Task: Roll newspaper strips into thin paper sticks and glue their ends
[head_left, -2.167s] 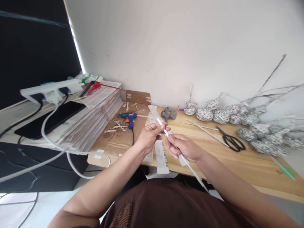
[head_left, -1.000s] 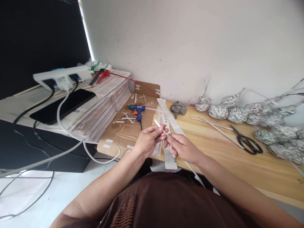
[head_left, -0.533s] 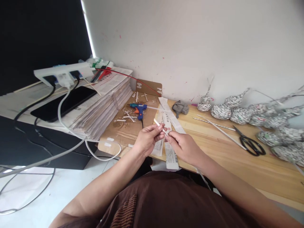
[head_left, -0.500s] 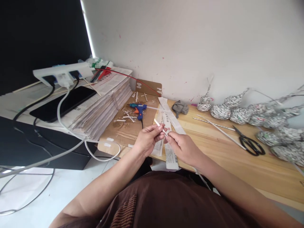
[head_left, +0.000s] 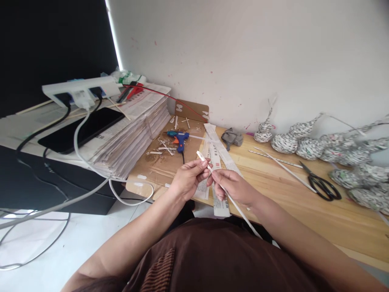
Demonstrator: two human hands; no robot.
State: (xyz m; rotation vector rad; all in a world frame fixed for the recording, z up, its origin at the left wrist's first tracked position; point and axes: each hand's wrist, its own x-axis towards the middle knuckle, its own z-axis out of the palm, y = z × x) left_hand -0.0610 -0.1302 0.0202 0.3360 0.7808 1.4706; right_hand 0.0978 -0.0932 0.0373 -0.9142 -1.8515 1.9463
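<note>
Between my fingers runs a thin white rolled paper tube (head_left: 242,213), its flattened tip pointing up and away and its long tail sloping down toward my lap. My left hand (head_left: 191,177) pinches it near the tip with thumb and fingers. Just below, my right hand (head_left: 232,184) grips the same tube, thumb on top. Beneath the hands lie printed newspaper strips (head_left: 223,152) on the table's front edge. Left of them a blue glue gun (head_left: 180,141) rests on a cardboard sheet (head_left: 152,168) with white paper scraps around it.
A tall newspaper stack (head_left: 130,136) at left carries a phone (head_left: 82,129) and a power strip (head_left: 82,91) with hanging cables. On the wooden table (head_left: 273,190) to the right are black scissors (head_left: 321,182), a grey cloth item (head_left: 232,136), two paper rods and several woven gourd shapes (head_left: 284,142).
My right hand has turned and opened its grip slightly, so the tube's tail now shows below it. The tip above my left hand looks wider and flatter.
</note>
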